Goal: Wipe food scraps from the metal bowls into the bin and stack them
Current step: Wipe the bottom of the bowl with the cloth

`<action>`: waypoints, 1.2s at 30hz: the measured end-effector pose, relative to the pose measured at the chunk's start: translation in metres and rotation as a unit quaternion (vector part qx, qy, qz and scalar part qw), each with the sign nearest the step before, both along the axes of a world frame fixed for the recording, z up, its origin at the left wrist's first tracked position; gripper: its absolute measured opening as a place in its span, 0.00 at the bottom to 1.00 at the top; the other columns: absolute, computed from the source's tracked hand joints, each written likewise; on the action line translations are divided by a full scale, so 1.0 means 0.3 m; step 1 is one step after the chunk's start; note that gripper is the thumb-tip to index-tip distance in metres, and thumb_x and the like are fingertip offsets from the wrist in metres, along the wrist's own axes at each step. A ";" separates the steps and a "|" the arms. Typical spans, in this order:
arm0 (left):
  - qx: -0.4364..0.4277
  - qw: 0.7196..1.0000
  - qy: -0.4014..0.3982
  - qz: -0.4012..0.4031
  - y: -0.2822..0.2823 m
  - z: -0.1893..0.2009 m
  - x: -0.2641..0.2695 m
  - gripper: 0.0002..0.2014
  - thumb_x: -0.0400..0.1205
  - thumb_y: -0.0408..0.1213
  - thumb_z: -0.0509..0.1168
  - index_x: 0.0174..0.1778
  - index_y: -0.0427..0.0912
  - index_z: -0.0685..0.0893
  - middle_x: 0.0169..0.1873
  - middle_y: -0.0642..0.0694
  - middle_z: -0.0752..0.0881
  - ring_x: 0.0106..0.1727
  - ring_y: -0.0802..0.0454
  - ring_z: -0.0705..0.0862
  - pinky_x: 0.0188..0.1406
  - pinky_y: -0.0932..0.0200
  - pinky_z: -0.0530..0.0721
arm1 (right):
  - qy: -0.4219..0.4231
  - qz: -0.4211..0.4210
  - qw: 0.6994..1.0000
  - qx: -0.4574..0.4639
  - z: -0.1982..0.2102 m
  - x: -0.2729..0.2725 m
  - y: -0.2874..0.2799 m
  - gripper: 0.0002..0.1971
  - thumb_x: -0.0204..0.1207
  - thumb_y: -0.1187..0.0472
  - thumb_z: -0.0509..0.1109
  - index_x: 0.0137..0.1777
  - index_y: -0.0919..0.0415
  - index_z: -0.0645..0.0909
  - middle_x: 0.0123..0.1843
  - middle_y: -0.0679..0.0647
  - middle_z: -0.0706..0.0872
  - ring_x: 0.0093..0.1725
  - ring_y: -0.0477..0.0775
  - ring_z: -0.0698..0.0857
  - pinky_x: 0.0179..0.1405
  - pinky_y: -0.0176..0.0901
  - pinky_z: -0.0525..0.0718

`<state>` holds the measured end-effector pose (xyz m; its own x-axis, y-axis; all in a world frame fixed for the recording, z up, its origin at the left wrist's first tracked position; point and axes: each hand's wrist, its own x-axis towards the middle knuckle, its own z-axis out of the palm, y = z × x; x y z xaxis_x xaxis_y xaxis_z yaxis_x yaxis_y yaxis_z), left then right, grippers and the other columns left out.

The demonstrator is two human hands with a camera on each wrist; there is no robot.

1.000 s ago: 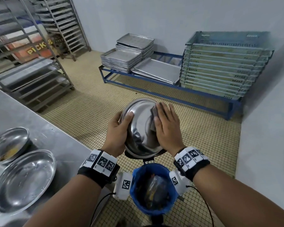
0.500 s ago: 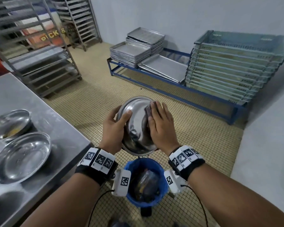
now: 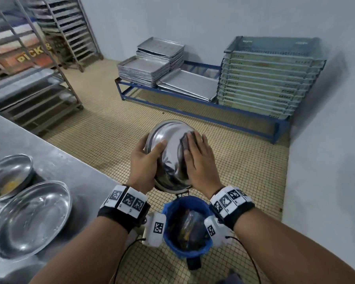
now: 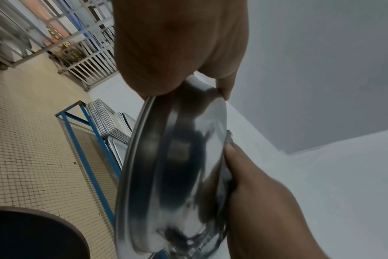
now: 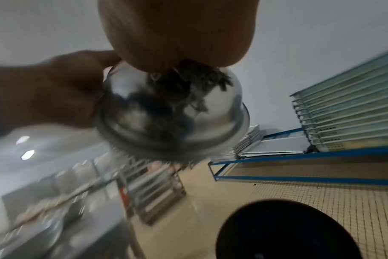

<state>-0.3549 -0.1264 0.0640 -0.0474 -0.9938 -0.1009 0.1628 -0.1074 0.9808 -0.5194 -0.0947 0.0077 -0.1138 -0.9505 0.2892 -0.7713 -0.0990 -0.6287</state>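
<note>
I hold a metal bowl (image 3: 168,148) tilted, its outside facing me, above the blue-lined bin (image 3: 187,224) on the floor. My left hand (image 3: 146,162) grips the bowl's left rim, thumb on the outside. With flat fingers, my right hand (image 3: 199,162) presses a grey cloth (image 3: 184,140) against the bowl's outer surface. The left wrist view shows the bowl (image 4: 177,175) edge-on; the right wrist view shows the cloth (image 5: 195,77) bunched on the bowl (image 5: 173,119). On the steel table (image 3: 70,160) lie an empty bowl (image 3: 29,218) and a bowl with yellow scraps (image 3: 8,175).
A low blue frame (image 3: 203,117) along the far wall carries stacked metal trays (image 3: 143,68) and green crates (image 3: 264,78). Tall tray racks (image 3: 29,83) stand at the left. A white wall (image 3: 326,160) closes the right side. The floor is tiled.
Both hands and the bowl stay above the bin. My right hand and the cloth have slid slightly over the bowl's outside. My head view has shifted a little.
</note>
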 end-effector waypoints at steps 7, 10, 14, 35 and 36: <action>-0.001 0.999 0.027 -0.028 -0.025 -0.012 0.060 0.12 0.86 0.38 0.73 0.66 0.49 0.87 0.55 0.42 0.94 0.56 0.39 0.94 0.54 0.39 0.93 | 0.068 0.040 0.996 -0.048 -0.026 0.125 0.106 0.29 0.92 0.46 0.43 0.90 0.47 0.45 0.93 0.47 0.43 0.91 0.49 0.40 0.89 0.58 0.48; 0.004 0.999 0.026 -0.030 -0.036 -0.026 0.084 0.12 0.85 0.39 0.74 0.65 0.50 0.88 0.56 0.42 0.94 0.57 0.38 0.94 0.51 0.38 0.94 | 0.083 0.040 0.995 -0.024 -0.126 0.131 0.186 0.29 0.92 0.45 0.40 0.91 0.48 0.42 0.92 0.47 0.41 0.91 0.52 0.41 0.88 0.66 0.54; 0.010 0.998 0.017 -0.065 -0.015 -0.051 0.091 0.12 0.85 0.39 0.74 0.65 0.51 0.88 0.57 0.43 0.94 0.59 0.37 0.93 0.55 0.32 0.93 | -0.061 -0.065 0.996 0.017 -0.139 0.093 0.161 0.31 0.91 0.41 0.41 0.91 0.48 0.45 0.92 0.46 0.41 0.91 0.48 0.42 0.89 0.61 0.55; -0.059 0.997 -0.044 -0.015 0.107 -0.008 -0.066 0.13 0.88 0.37 0.72 0.68 0.50 0.85 0.54 0.44 0.95 0.53 0.42 0.95 0.50 0.45 0.94 | -0.042 0.012 0.998 -0.042 0.110 -0.032 0.017 0.30 0.90 0.44 0.45 0.87 0.56 0.64 0.89 0.54 0.62 0.90 0.55 0.54 0.88 0.61 0.58; -0.056 0.997 -0.042 -0.015 0.115 -0.003 -0.077 0.13 0.87 0.37 0.72 0.67 0.51 0.85 0.54 0.44 0.95 0.52 0.42 0.95 0.48 0.46 0.94 | -0.041 0.010 0.998 -0.041 0.128 -0.041 0.001 0.31 0.89 0.44 0.44 0.86 0.57 0.66 0.88 0.54 0.65 0.90 0.56 0.56 0.88 0.61 0.59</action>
